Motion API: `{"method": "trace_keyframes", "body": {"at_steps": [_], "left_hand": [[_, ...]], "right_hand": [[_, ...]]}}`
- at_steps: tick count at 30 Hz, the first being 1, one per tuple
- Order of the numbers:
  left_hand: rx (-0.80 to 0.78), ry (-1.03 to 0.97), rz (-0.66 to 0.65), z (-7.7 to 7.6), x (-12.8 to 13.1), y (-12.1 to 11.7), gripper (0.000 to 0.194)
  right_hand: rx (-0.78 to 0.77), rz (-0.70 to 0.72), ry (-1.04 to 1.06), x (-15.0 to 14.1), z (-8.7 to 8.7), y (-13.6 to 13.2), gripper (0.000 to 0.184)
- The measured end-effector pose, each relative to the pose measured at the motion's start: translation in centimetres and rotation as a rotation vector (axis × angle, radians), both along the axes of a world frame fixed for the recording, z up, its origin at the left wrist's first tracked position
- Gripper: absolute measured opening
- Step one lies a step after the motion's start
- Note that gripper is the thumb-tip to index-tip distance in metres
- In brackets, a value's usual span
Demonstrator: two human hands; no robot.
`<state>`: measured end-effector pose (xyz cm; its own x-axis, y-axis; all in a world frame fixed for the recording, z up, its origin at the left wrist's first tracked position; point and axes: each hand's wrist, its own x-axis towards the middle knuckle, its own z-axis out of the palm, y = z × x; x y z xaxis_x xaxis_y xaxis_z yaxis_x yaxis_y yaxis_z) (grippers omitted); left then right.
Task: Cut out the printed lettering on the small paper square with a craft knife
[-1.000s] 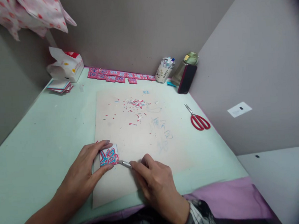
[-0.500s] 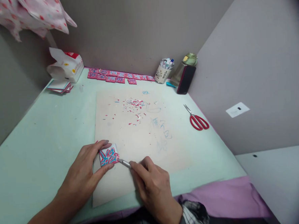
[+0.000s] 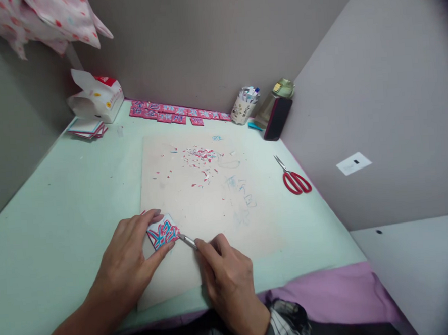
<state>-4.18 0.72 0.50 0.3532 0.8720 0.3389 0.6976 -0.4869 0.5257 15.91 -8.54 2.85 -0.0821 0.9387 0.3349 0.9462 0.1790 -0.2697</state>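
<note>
A small square block [image 3: 162,232] with blue, red and white character carving lies on the beige board [image 3: 170,284]. My left hand [image 3: 132,249] grips it between thumb and fingers at its left and lower edges. In my right hand [image 3: 228,271] is a slim silver carving knife [image 3: 188,241], pinched near its front. The knife's tip touches the block's right corner. Red, white and blue shavings [image 3: 204,154] lie scattered on the board beyond both hands.
Red-handled scissors [image 3: 296,182] lie at the right. Carved tiles [image 3: 177,112] line the back edge. A pen cup [image 3: 244,108], a phone [image 3: 277,118] and a greenish bottle stand at back right. A paper bag [image 3: 102,99] and stacked square cards [image 3: 87,128] sit at back left.
The block has been turned slightly under my left fingers, its right corner now a little higher. The knife tip remains at that corner; the whole view has shifted slightly.
</note>
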Motion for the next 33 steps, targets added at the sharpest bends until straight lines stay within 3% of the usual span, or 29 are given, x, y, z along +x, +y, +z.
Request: {"method": "trace_keyframes", "body": {"at_steps": [5, 13, 33], "left_hand": [[0.019, -0.002, -0.004, 0.1, 0.2, 0.1, 0.056], [0.049, 0.027, -0.014, 0.1, 0.1, 0.2, 0.058], [0.047, 0.04, -0.004, 0.4, 0.2, 0.1, 0.053]], "right_hand": [[-0.038, 0.027, -0.084, 0.1, 0.4, -0.3, 0.039], [-0.068, 0.185, -0.138, 1.0, 1.1, 0.1, 0.045], [-0.063, 0.112, -0.121, 0.0, 0.5, -0.1, 0.055]]}}
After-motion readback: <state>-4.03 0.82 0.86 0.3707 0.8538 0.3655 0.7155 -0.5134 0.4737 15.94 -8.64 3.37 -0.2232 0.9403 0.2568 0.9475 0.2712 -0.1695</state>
